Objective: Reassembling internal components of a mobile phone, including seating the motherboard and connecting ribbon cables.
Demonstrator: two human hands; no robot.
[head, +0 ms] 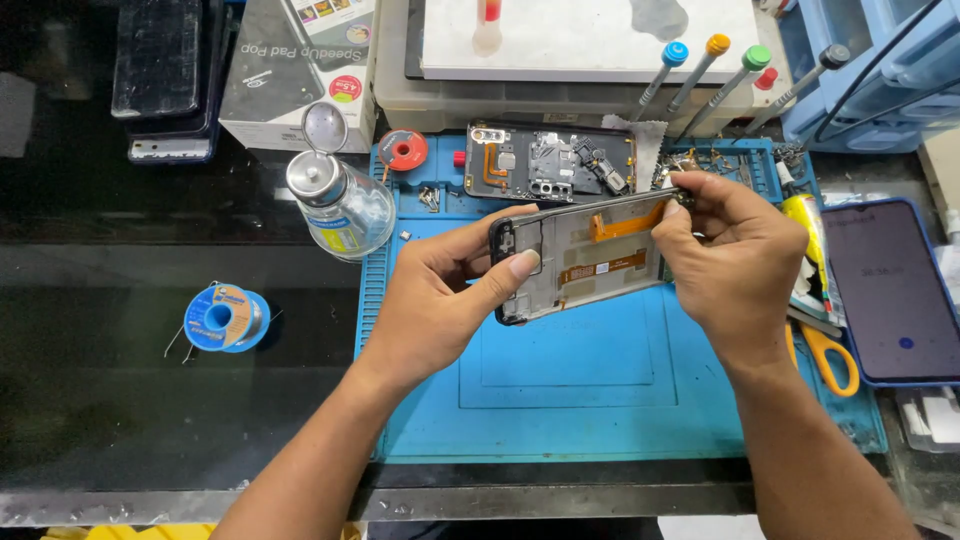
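An opened phone frame (590,255) with orange flex cables showing inside is held up over a blue repair mat (560,400). My left hand (440,300) grips its left end, thumb across the lower corner. My right hand (735,255) grips its right end, fingertips pinched at the top right corner. A removed inner phone plate with small parts (550,163) lies flat on the mat just behind the frame.
A glass solvent bottle with an open metal cap (340,205) stands left of the mat. A blue solder spool (225,318) lies further left. Screwdrivers (700,75) lean at the back. A dark phone in a blue case (890,290) and yellow-handled scissors (825,350) lie at the right.
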